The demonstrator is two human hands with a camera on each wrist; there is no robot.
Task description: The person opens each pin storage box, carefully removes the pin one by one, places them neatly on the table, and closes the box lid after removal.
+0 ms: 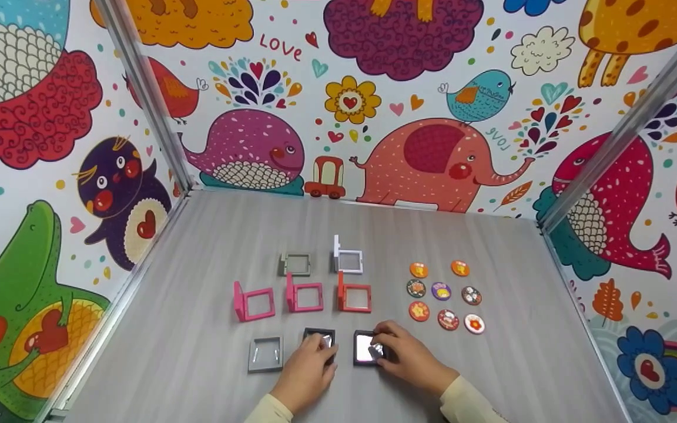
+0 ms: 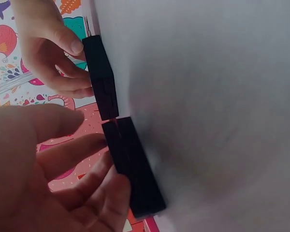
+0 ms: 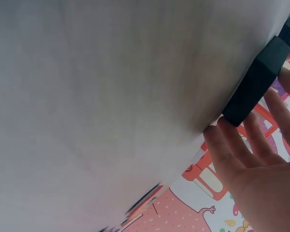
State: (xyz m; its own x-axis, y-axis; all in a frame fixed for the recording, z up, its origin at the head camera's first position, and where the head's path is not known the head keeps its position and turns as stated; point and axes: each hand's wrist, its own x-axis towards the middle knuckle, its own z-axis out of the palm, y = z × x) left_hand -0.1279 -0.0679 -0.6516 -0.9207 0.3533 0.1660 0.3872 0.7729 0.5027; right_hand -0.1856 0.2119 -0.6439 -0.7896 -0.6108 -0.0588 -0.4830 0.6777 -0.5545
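Two black square frame cases with shiny windows lie on the grey table in the head view. My left hand [image 1: 306, 370] lies over the left black frame [image 1: 328, 335], fingertips touching it; in the left wrist view its thumb [image 2: 63, 118] stands apart from the case. At the right end of the other black frame [image 1: 364, 348] is my right hand [image 1: 409, 355], which holds the case by thumb and fingers. Beside my left hand lies a grey frame [image 1: 250, 355] with a clear window. The wrist views show the left case [image 2: 135, 169] and right case [image 3: 256, 79] edge-on.
Behind my hands stand two pink frames [image 1: 248, 317] [image 1: 306, 308], a red frame [image 1: 355, 309], an olive frame [image 1: 297, 274] and a white frame [image 1: 350, 272], lids raised. Several round badges [image 1: 441, 291] lie at the right. Cartoon-printed walls [image 1: 338, 147] enclose the table.
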